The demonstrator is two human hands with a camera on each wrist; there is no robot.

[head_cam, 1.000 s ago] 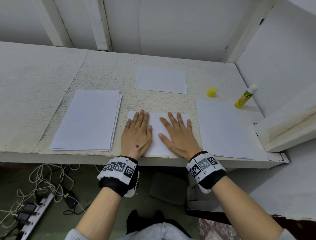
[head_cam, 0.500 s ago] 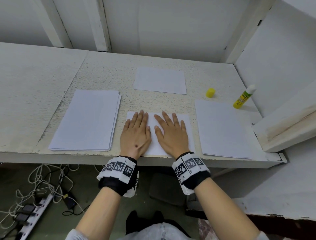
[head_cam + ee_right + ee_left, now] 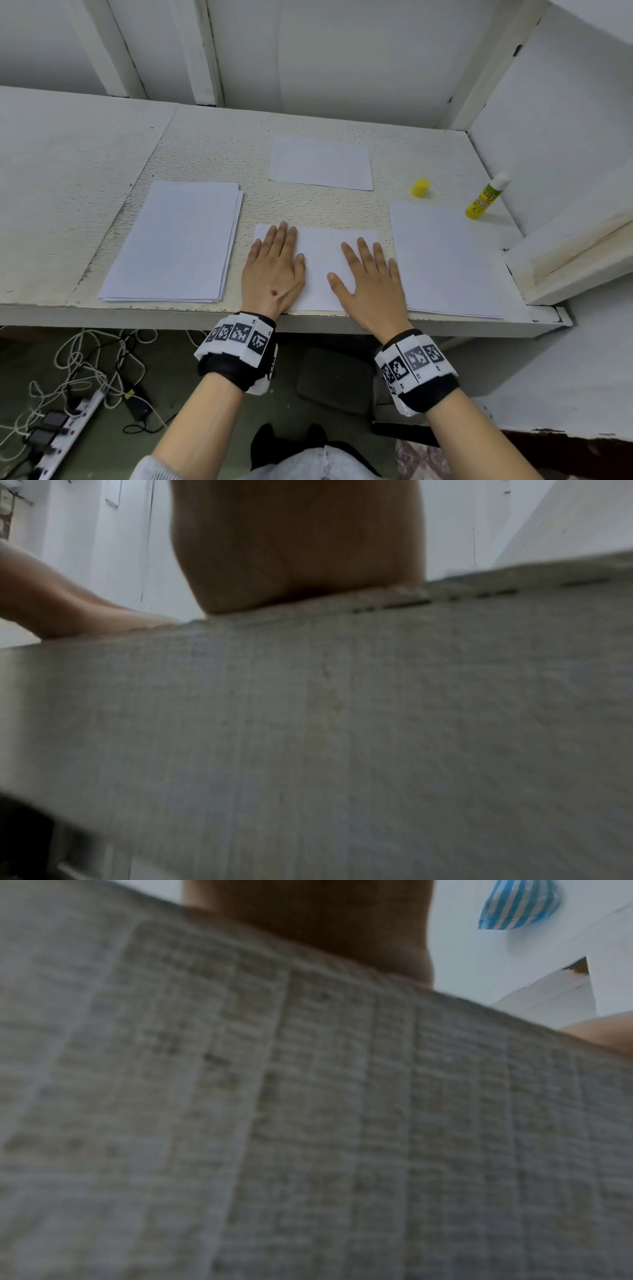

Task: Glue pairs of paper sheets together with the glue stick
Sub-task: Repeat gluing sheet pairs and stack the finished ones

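White paper sheet [image 3: 318, 267] sits at the desk's [image 3: 85, 164] front edge, middle, with both hands flat on it, fingers straight, gripping nothing: left hand [image 3: 272, 274] on its left end, right hand [image 3: 368, 284] on its right. Paper stack [image 3: 174, 240] lies front-left, another sheet pile [image 3: 442, 257] front-right. Farther back: a single sheet [image 3: 320, 161] mid-desk, a yellow cap [image 3: 420, 187], and the uncapped glue stick [image 3: 486, 197] near the right edge.
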